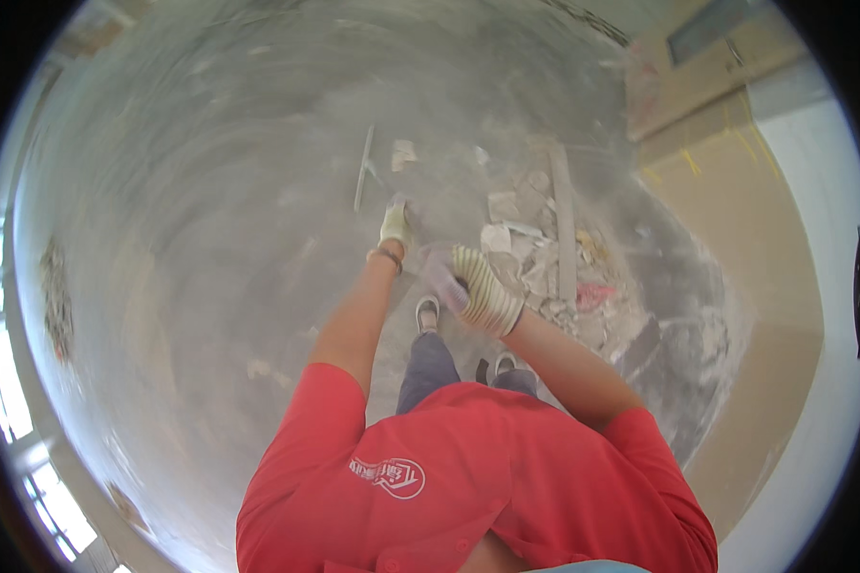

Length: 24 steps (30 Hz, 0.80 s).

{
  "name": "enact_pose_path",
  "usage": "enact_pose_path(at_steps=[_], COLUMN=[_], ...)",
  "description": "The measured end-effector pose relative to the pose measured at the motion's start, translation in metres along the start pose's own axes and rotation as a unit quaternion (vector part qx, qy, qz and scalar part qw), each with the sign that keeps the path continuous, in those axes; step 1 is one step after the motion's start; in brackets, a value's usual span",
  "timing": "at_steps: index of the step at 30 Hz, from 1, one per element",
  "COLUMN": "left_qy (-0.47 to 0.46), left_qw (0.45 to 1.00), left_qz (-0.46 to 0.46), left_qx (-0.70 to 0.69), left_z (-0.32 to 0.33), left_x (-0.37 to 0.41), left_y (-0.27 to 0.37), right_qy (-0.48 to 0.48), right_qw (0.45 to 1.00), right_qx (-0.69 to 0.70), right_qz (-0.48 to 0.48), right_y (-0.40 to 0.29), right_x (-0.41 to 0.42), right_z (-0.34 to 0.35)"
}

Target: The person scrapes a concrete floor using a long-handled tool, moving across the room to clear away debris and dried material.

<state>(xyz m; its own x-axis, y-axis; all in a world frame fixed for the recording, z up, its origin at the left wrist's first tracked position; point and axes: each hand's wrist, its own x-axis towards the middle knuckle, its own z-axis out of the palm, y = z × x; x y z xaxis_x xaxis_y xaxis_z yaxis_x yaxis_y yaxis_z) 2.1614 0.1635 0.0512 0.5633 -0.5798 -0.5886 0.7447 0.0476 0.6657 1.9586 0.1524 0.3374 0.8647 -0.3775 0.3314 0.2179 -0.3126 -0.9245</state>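
Observation:
A floor squeegee or scraper (363,172) with a long thin head lies on the dusty concrete floor ahead of me. Its handle runs back from the head towards my gloved left hand (397,220), whose fingers are closed around it. Nearer my body and to the right, my right hand (473,290), in a striped knit glove with a coated palm, is curled at the upper part of the handle. Blur hides much of the handle between the hands. Right of the squeegee head lies a pale flat fragment (403,155).
A heap of broken rubble (537,265) lies to the right, with a long board (565,222) across it and a red scrap (593,295). Beyond stand a tan-covered wall (767,286) and a door (717,71). More debris (57,301) lies far left, near windows.

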Motion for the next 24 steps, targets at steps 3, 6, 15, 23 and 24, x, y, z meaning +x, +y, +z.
enact_pose_path(at_steps=[3,6,15,23,24], left_qy=[-0.051,-0.155,-0.413,-0.650,-0.691], left_qw=[0.990,0.951,0.608,0.387,0.347], left_qz=[-0.133,-0.218,0.414,0.403,0.400], left_qx=[0.015,0.157,0.537,0.516,0.492], left_z=[0.077,0.158,0.196,0.169,0.161], left_x=[0.003,-0.021,-0.178,-0.367,-0.383], left_y=[-0.008,-0.024,-0.087,-0.085,-0.086], right_qy=[0.099,0.190,0.390,0.536,0.571], right_qw=[0.992,0.973,0.912,0.832,0.804], right_qx=[-0.051,-0.099,0.026,0.089,0.084], right_qz=[0.062,0.089,0.126,-0.113,-0.142], right_y=[-0.001,-0.012,-0.135,-0.298,-0.303], right_x=[-0.005,-0.022,-0.147,-0.324,-0.345], right_z=[-0.022,-0.052,-0.061,0.019,0.044])
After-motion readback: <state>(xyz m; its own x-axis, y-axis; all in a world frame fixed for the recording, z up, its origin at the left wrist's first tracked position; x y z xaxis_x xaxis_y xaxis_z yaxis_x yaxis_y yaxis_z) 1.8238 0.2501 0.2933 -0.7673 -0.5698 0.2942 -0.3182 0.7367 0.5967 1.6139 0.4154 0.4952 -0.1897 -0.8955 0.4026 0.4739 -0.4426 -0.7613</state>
